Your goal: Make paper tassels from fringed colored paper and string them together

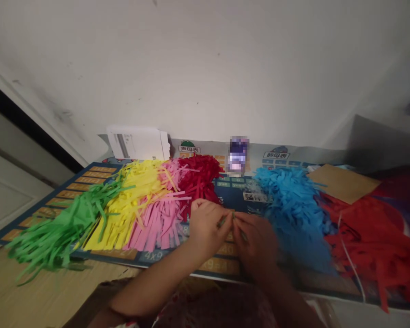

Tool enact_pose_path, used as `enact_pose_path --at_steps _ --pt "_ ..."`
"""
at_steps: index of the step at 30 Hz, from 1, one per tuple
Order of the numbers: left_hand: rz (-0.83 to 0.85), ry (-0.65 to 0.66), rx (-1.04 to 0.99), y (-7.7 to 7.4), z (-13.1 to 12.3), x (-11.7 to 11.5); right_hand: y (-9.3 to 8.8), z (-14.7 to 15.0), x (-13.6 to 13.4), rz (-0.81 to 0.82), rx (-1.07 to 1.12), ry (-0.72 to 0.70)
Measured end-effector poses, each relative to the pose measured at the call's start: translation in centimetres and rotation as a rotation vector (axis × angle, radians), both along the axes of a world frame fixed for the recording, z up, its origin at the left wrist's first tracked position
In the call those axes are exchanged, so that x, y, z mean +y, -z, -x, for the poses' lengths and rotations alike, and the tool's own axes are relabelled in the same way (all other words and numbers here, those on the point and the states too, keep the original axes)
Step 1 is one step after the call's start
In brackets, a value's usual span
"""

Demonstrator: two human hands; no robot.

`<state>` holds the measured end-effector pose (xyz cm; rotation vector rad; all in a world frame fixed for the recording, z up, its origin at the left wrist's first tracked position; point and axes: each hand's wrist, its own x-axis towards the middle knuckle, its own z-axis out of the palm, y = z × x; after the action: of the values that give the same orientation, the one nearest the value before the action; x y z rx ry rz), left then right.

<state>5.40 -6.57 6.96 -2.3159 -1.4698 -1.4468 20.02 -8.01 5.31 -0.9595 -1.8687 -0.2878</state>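
Note:
My left hand and my right hand meet at the middle of the mat, fingers pinched together on a thin green strip held between them. Just left of my left hand lies a heap of pink paper strips, with dark red strips behind it. A heap of blue strips lies right of my right hand. Both hands are closed.
Green strips and yellow strips lie further left on the printed mat. Red paper and a brown card lie at the right. A white box and a small blurred object stand against the wall.

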Motion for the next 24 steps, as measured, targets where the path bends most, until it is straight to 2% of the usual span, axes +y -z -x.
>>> enact_pose_path --at_steps 2,5,8,10,14,17,24 --pt "0.093 0.037 -0.141 0.3 -0.5 -0.1 0.3 0.4 0.0 -0.053 0.039 0.011" --pt "0.281 0.162 -0.33 0.3 -0.7 -0.5 0.8 0.5 0.2 -0.103 0.061 0.009" --pt "0.41 0.245 -0.45 0.1 -0.7 -0.9 0.9 0.2 0.2 -0.09 0.043 -0.001" --pt "0.53 0.269 -0.574 0.1 -0.7 -1.0 0.8 -0.1 -0.1 -0.037 0.015 -0.015" --pt "0.854 0.353 -0.994 0.6 -0.8 -0.6 0.0 -0.9 -0.7 0.172 -0.071 -0.074" --pt "0.988 0.421 -1.231 0.9 -0.7 0.0 -0.8 -1.5 -0.8 0.264 -0.144 -0.122" --pt "1.068 0.475 -1.299 1.0 0.3 0.8 -2.6 -1.4 -0.4 0.24 -0.276 -0.116"
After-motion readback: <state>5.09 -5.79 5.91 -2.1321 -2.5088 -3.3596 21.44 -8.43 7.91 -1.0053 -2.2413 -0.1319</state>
